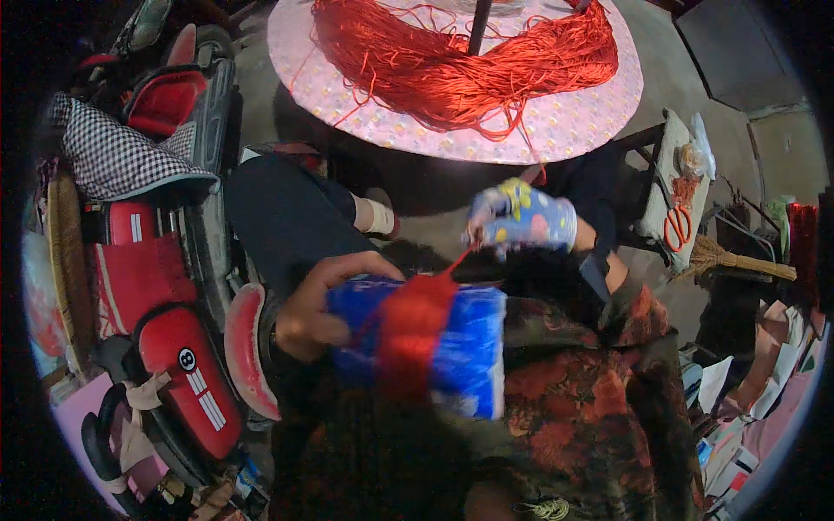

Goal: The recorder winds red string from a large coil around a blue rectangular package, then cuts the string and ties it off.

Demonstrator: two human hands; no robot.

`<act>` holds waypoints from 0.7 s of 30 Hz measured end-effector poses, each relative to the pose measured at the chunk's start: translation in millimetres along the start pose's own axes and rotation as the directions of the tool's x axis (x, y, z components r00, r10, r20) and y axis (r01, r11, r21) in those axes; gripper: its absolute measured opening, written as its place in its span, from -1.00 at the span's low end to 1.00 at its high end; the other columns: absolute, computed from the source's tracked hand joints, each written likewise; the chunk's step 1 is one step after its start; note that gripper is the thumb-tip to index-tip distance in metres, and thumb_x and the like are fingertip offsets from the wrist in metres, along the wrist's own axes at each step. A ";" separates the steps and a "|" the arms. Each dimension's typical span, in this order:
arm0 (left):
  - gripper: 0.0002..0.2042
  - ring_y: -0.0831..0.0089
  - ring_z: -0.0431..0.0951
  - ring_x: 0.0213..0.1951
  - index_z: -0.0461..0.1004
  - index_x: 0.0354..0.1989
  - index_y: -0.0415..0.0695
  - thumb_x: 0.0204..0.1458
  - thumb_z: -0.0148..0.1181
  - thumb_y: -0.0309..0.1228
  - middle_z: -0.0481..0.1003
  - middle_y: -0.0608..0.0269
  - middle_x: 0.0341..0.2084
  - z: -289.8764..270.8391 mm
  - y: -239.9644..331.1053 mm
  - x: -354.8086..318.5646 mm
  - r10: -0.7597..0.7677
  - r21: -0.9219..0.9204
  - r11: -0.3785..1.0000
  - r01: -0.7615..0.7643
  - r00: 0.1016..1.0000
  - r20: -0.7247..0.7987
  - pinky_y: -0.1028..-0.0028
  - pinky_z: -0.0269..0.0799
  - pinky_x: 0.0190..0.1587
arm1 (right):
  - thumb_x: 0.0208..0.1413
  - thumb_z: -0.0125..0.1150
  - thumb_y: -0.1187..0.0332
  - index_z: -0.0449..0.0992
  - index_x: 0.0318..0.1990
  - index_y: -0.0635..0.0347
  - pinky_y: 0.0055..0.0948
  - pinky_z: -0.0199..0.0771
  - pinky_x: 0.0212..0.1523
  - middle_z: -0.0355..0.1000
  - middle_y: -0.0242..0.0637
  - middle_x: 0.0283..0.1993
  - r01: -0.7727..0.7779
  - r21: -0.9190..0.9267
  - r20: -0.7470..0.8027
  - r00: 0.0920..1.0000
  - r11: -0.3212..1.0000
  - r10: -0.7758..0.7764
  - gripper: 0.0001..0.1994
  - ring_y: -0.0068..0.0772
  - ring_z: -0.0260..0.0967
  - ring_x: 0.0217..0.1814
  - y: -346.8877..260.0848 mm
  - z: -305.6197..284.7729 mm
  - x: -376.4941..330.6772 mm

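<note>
My left hand (314, 313) grips the left end of a blue plastic-wrapped pack (476, 343), held tilted over my lap. Around the pack's middle runs a thick band of wound red cord (410, 334), blurred by motion. My right hand (526, 219), in a blue glove with a colourful pattern, is just above and right of the pack. Its fingers are pinched on the taut strand rising from the wound band. Beyond it, a big loose hank of the same cord (478, 82) lies around a dark upright rod (479, 26) on a round pink table (578, 130).
A red and black scooter (187, 373) stands close on my left, with a checked cloth (122, 152) over part of it. On the right, orange-handled scissors (677, 227) lie on a small stand (658, 187), near a straw broom (738, 260). Papers (717, 382) are piled lower right.
</note>
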State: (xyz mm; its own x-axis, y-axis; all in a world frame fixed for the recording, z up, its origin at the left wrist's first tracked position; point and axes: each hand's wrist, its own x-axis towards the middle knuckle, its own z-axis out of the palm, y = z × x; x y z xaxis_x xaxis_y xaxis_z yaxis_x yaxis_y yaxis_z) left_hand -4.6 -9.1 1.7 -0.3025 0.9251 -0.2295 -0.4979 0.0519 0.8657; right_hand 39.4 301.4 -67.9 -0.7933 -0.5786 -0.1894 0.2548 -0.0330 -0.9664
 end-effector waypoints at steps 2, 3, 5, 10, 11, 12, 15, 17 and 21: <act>-0.40 0.35 0.43 0.04 0.34 0.11 -0.22 -0.16 0.29 -0.27 0.45 0.12 -0.03 -11.1 -10.7 -4.6 0.285 -0.146 0.951 -0.271 0.955 0.084 0.39 0.36 0.08 | 0.16 0.20 0.22 0.55 -0.19 0.20 -0.61 0.38 -0.53 0.53 -0.40 -0.31 -0.142 0.070 0.056 0.989 0.987 0.139 -0.76 -0.64 0.36 -0.54 -13.2 16.9 -16.9; -0.41 0.33 0.39 0.10 0.28 0.16 -0.23 -0.07 0.22 -0.27 0.41 0.08 0.02 10.9 -20.7 -15.6 0.366 -0.151 0.908 -0.391 0.915 -0.169 0.34 0.37 0.10 | 0.17 0.21 0.23 0.54 -0.16 0.20 -0.61 0.41 -0.49 0.54 -0.36 -0.25 -0.129 0.071 0.108 0.987 0.989 0.121 -0.76 -0.66 0.39 -0.48 -7.0 22.1 -18.0; -0.44 0.27 0.31 0.21 0.17 0.27 -0.24 0.12 0.08 -0.28 0.34 0.00 0.13 24.9 -12.3 -6.0 0.421 -0.045 0.865 -0.500 0.771 -0.478 0.26 0.37 0.13 | 0.17 0.21 0.27 0.54 -0.09 0.20 -0.56 0.44 -0.44 0.55 -0.27 -0.18 -0.099 -0.078 0.138 0.984 0.992 0.109 -0.76 -0.59 0.47 -0.39 -31.9 36.7 -23.5; -0.61 0.60 0.45 -0.26 0.41 -0.07 -0.24 -0.09 0.33 -0.43 0.46 0.34 -0.30 14.1 -7.3 23.5 0.202 0.432 0.889 0.152 0.717 -0.667 0.50 0.44 -0.15 | 0.10 0.24 0.28 0.54 -0.28 0.12 -0.38 0.39 -0.39 0.48 -0.22 -0.37 0.263 -0.633 0.154 0.965 0.728 -0.214 -0.86 -0.13 0.41 -0.42 -86.2 29.9 -21.2; -0.60 0.58 0.45 -0.25 0.41 -0.06 -0.24 -0.09 0.32 -0.42 0.46 0.32 -0.29 15.5 -9.2 22.1 0.102 0.427 0.880 0.209 0.793 -0.600 0.48 0.44 -0.13 | 0.04 0.28 0.30 0.54 -0.33 0.11 -0.35 0.37 -0.41 0.44 -0.22 -0.43 0.258 -0.683 0.158 0.966 0.683 -0.207 -0.87 -0.13 0.39 -0.41 -86.2 20.5 -11.3; -0.60 0.55 0.45 -0.23 0.41 -0.05 -0.24 -0.10 0.32 -0.41 0.46 0.30 -0.29 15.0 -8.6 23.9 -0.002 0.436 0.860 0.265 0.856 -0.517 0.46 0.44 -0.12 | 0.01 0.29 0.31 0.55 -0.32 0.11 -0.37 0.38 -0.39 0.44 -0.26 -0.43 0.280 -0.661 0.115 0.955 0.697 -0.274 -0.87 -0.17 0.39 -0.42 -82.0 13.2 -5.3; -0.56 0.48 0.48 -0.20 0.41 -0.05 -0.26 -0.12 0.35 -0.37 0.47 0.22 -0.28 18.9 5.0 17.1 -0.031 0.365 0.924 0.113 0.975 -0.221 0.43 0.44 -0.11 | 0.03 0.26 0.27 0.57 -0.31 0.10 -0.38 0.46 -0.30 0.52 -0.29 -0.36 0.285 -0.636 0.015 0.934 0.717 -0.357 -0.86 -0.28 0.48 -0.35 -62.9 -5.2 6.7; -0.50 0.41 0.50 -0.17 0.40 -0.03 -0.27 -0.13 0.37 -0.29 0.48 0.18 -0.23 17.0 6.0 8.9 0.089 0.119 0.990 -0.071 0.984 -0.153 0.39 0.43 -0.08 | 0.07 0.23 0.34 0.55 -0.29 0.11 -0.37 0.45 -0.20 0.51 -0.35 -0.25 0.237 -0.587 -0.130 0.916 0.774 -0.379 -0.90 -0.27 0.46 -0.23 -53.6 -15.3 -1.0; -0.29 0.25 0.45 0.04 0.21 0.19 -0.26 -0.05 0.29 -0.10 0.37 0.03 0.05 14.0 -17.1 -21.0 0.033 -0.395 0.867 -0.304 0.826 -0.562 0.25 0.38 0.10 | 0.09 0.20 0.31 0.58 -0.21 0.11 -0.37 0.47 -0.19 0.53 -0.27 -0.26 0.201 -0.746 -0.197 0.844 0.635 -0.499 -0.84 -0.25 0.49 -0.21 -18.8 -21.1 -19.9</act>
State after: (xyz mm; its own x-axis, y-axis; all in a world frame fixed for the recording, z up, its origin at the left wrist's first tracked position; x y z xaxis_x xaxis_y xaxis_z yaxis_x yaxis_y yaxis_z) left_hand 21.7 -24.2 -2.1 -0.7234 0.5550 -0.4108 -0.6610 -0.3849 0.6441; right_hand 38.8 330.7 -49.6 -0.9056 -0.3112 0.2882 -0.4103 0.4709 -0.7810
